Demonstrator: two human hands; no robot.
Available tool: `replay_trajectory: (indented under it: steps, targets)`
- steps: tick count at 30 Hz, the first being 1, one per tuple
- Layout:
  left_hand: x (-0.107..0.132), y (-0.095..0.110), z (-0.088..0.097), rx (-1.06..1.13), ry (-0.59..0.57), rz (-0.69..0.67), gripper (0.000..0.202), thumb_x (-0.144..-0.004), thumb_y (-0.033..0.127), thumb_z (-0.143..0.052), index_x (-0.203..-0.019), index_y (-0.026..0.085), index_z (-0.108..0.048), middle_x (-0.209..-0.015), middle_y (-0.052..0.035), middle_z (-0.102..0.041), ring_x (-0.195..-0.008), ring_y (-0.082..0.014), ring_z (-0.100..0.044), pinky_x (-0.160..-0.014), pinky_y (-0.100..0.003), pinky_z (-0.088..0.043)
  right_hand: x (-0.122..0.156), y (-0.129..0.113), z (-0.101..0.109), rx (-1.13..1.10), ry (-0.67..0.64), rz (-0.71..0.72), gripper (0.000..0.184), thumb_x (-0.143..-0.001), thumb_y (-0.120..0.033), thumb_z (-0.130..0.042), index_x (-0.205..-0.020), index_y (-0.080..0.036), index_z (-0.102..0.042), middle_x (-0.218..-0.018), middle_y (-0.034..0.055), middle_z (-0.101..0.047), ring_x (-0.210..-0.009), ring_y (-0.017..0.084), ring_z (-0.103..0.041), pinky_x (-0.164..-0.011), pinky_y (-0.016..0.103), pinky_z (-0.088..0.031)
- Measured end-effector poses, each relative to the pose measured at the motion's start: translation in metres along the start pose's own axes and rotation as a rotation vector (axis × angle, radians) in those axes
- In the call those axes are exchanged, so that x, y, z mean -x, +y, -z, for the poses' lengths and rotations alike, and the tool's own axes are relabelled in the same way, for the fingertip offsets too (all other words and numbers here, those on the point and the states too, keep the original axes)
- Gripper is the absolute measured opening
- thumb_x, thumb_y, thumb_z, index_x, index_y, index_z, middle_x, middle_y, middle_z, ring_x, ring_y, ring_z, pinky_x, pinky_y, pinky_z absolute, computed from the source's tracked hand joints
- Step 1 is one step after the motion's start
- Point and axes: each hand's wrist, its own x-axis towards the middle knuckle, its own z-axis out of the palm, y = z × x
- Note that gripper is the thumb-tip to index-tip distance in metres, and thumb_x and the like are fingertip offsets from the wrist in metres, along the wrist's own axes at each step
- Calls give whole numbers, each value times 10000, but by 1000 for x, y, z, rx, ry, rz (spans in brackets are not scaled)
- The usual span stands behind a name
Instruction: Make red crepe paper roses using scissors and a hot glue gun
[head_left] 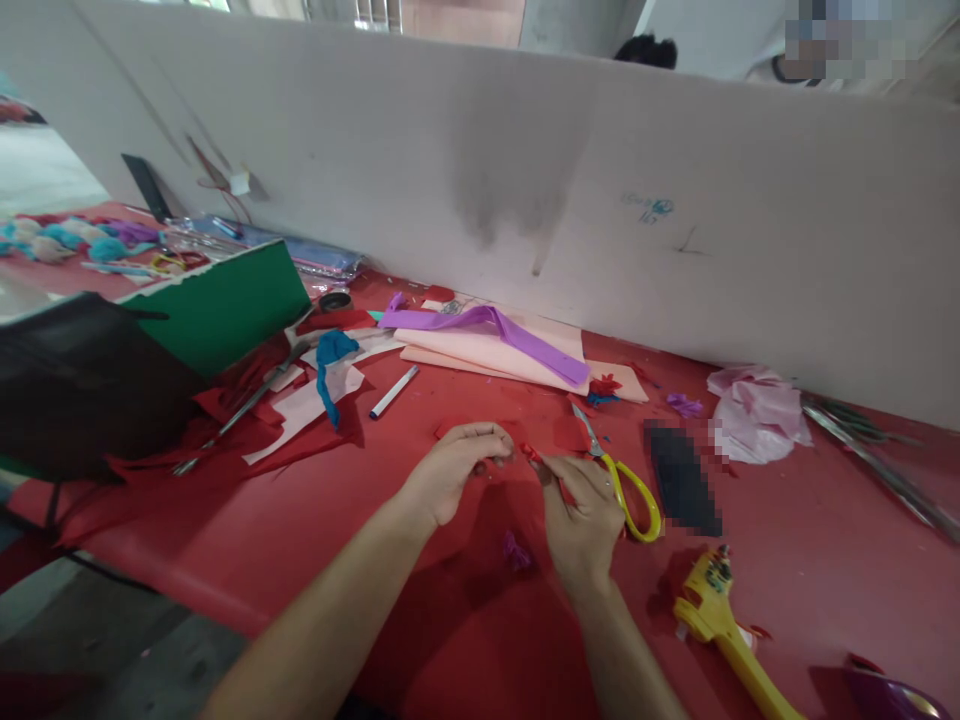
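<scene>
My right hand (581,505) pinches a small twisted piece of red material (531,453) between thumb and fingers. Close beside it, my left hand (457,468) has its fingers curled together in a pinch; what they hold, if anything, is too small to make out. Both hands are just above the red table (330,530). Yellow-handled scissors (634,498) lie to the right of my right hand, blades pointing away. A small purple scrap (516,550) lies on the table between my forearms.
A yellow glue gun (712,610) lies at the right, near a blurred dark object (682,475). Peach sheets (480,357) with a purple strip (491,322), a marker (394,392) and red scraps (262,400) lie farther back. A white partition (375,170) stands behind; people show beyond it.
</scene>
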Motion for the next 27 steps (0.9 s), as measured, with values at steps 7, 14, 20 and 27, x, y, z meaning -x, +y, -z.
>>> replay_trajectory:
  steps: [7, 14, 20, 27]
  targets:
    - [4, -3, -8, -243, -3, -225, 110, -647, 207, -665, -751, 173, -662, -760, -17, -636, -716, -140, -544, -716, -272, -405, 0, -6, -1, -240, -40, -292, 80, -804, -237, -639, -820, -225, -716, -789, 36, -689, -749, 189, -617, -714, 341, -486]
    - [-2, -11, -10, -396, -27, -360, 151, -670, 189, -704, -821, 198, -707, -815, -27, -698, -769, -155, -601, -742, -268, -454, 1, -15, -2, -559, -70, -534, 55, -762, -256, -681, -781, -246, -732, -841, 28, -651, -801, 174, -590, -723, 304, -474]
    - [-3, -16, -16, -363, 53, -375, 74, -679, 189, -691, -748, 198, -716, -793, -33, -712, -781, -174, -624, -787, -294, -472, 0, -18, -6, -833, 0, -685, 65, -691, -255, -751, -753, -262, -737, -910, 17, -557, -859, 164, -533, -743, 298, -469]
    - [-4, -33, -27, -59, 2, -254, 64, -711, 225, -681, -739, 176, -651, -749, -6, -633, -747, -140, -573, -754, -271, -457, 0, -20, -4, -783, 21, -653, 99, -714, -290, -741, -800, -243, -736, -925, 29, -557, -870, 175, -536, -746, 309, -463]
